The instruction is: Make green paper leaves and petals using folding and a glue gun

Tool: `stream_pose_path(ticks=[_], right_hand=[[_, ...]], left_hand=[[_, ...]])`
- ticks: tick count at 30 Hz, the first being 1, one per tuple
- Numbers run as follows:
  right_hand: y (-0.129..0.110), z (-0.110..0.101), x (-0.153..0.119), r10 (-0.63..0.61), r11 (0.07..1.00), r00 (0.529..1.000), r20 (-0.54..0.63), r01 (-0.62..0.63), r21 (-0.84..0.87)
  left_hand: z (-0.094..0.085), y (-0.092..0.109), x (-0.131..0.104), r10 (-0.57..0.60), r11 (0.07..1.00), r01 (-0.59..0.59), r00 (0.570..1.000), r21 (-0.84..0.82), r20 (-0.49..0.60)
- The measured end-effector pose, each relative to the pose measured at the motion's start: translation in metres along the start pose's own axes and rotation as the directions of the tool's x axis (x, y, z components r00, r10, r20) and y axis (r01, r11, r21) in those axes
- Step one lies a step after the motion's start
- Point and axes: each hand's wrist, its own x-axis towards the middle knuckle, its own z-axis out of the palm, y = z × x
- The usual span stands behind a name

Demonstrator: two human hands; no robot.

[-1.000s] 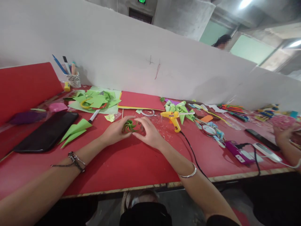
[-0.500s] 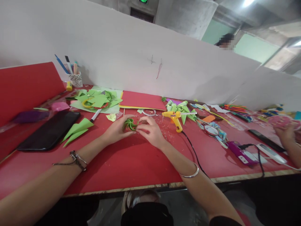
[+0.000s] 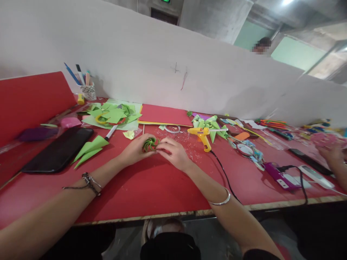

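One black phone (image 3: 58,151) is lying toward the desk's (image 3: 151,191) left end. One patterned cup (image 3: 89,93) is standing by the back edge, holding at least three pens (image 3: 71,74). Now the left hand (image 3: 135,150) is gripping one green paper swirl (image 3: 150,144), fingers curling round it, over the desk's middle; its spiral face is pointing upward, its long axis I can't tell. The right hand (image 3: 174,154) is pinching its right rim between fingers. One yellow glue gun (image 3: 202,137) is lying farther right, nozzle pointing left.
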Motion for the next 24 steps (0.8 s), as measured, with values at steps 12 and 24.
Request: stream_pose_path(ticks=[12, 24], right_hand=[[-0.0021, -0.0034, 0.0012, 0.118, 0.990, 0.993, 0.030, -0.119, 0.074], [0.0035, -0.0032, -0.0002, 0.107, 0.991, 0.994, 0.035, -0.109, 0.081]], left_hand=[[-0.0037, 0.0024, -0.0008, -0.017, 0.998, 0.019, 1.000, -0.067, 0.026], [-0.0002, 0.0013, -0.0016, -0.060, 0.976, 0.073, 0.996, -0.206, 0.069]])
